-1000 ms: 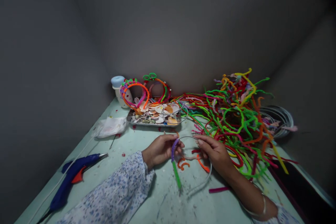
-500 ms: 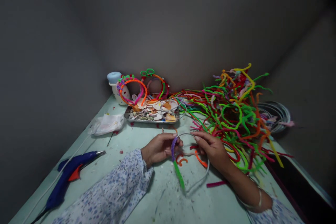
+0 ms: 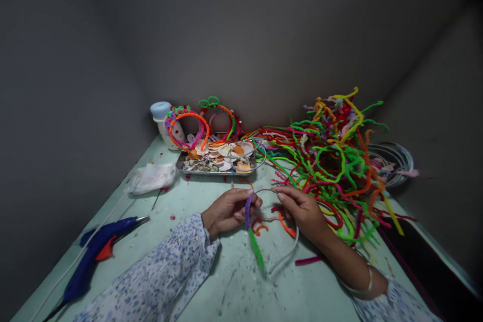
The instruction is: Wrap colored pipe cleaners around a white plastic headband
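Note:
Between my hands is a thin metal headband, its ends hanging toward the tabletop. Green and purple pipe cleaner is wrapped along its left side, while the top and right side are bare metal. My left hand pinches the band where the purple wrapping stops. On the right, my right hand pinches the bare wire near the top of the arc. Short orange pipe cleaner pieces lie on the table behind the band. A magenta piece rests beneath my right forearm.
At left lies a blue glue gun with its cord, near a plastic packet. A metal tray of shells, wrapped headbands and a blue-lidded bottle stand behind. A pipe cleaner heap and bare headbands are at right.
The whole view has shifted slightly, so everything sits a little further left. Both hands keep their hold on the headband, with no clear change in the wrapping.

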